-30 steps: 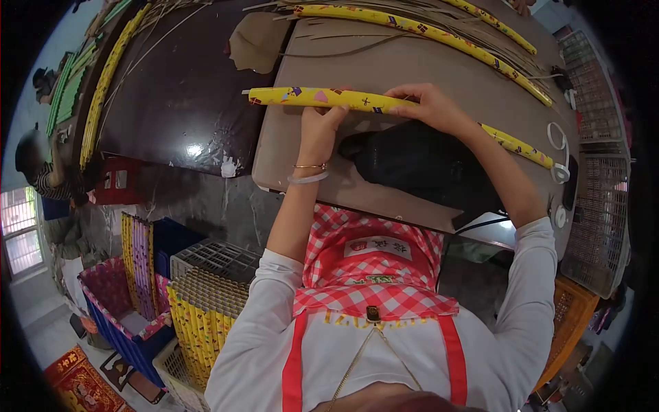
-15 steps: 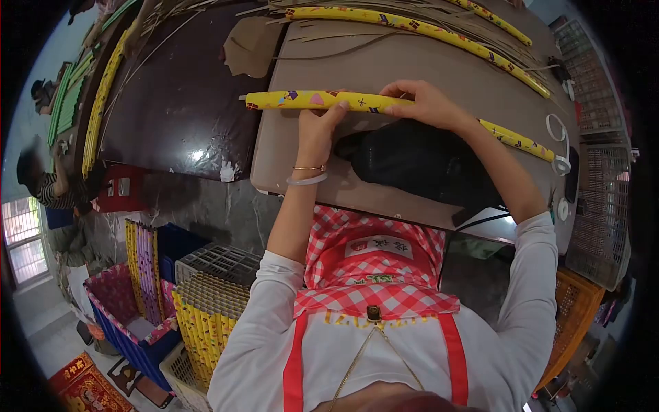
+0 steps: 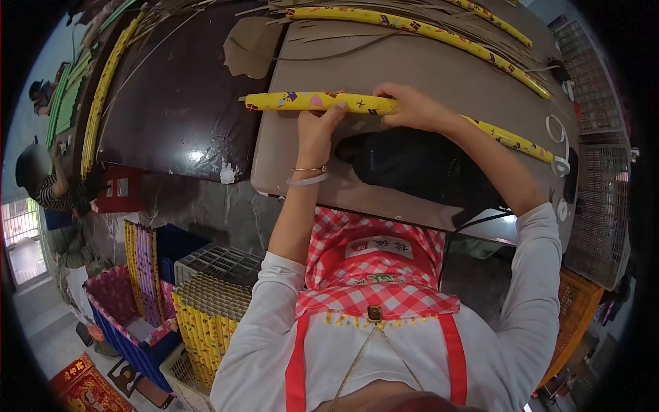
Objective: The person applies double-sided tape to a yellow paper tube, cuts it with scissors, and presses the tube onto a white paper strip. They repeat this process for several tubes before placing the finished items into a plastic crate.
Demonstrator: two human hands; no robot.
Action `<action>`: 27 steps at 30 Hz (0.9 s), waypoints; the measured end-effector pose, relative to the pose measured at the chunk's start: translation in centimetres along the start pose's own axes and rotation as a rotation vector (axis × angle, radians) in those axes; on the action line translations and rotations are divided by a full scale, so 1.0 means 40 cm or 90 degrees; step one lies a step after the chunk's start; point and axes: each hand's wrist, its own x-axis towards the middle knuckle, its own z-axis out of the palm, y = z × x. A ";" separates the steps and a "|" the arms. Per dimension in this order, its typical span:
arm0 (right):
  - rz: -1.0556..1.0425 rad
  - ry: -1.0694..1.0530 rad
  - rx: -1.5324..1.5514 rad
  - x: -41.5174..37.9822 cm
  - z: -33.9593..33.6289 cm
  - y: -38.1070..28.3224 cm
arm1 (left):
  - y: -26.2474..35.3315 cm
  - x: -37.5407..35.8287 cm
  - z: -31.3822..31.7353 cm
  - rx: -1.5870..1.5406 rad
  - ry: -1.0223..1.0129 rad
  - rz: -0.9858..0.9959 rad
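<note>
A long yellow tube (image 3: 281,101) with a colourful printed pattern runs across the table in front of me. A thin grey end of its core pokes out at the left. My left hand (image 3: 318,129) is closed around the tube from below, with the thumb on the near side. Farther right, my right hand (image 3: 417,108) also grips it, fingers over the top and thumb underneath. My right forearm covers part of its length, and a yellow length shows again beyond the arm. Just below my hands lies a black bag (image 3: 412,165) on the table.
More yellow tubes (image 3: 419,27) and thin strips lie at the table's back. A brown paper piece (image 3: 250,48) rests near the dark tabletop (image 3: 185,89). White rings (image 3: 559,165) lie at right. Bundled tubes (image 3: 206,329) stand on the floor left. Other people sit far left.
My right hand has shifted slightly left along the tube and its fingers have closed more around it. My left hand stays almost where it was.
</note>
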 end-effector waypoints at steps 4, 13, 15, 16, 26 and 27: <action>0.012 -0.072 0.057 0.016 -0.024 0.000 | -0.008 0.008 -0.007 0.014 0.001 0.007; 0.134 -0.232 0.155 -0.024 -0.140 0.002 | -0.003 0.002 0.006 0.055 0.032 -0.007; 0.339 -0.280 0.122 -0.073 -0.205 0.003 | -0.005 0.003 0.010 0.053 0.051 0.005; 0.348 -0.274 0.120 -0.099 -0.223 0.032 | -0.005 0.002 0.010 0.048 0.041 0.001; 0.311 -0.194 0.142 -0.328 -0.307 0.159 | -0.001 0.006 0.007 -0.028 0.034 0.003; 0.276 -0.142 0.120 -0.325 -0.303 0.141 | 0.000 0.014 0.005 -0.027 0.034 0.012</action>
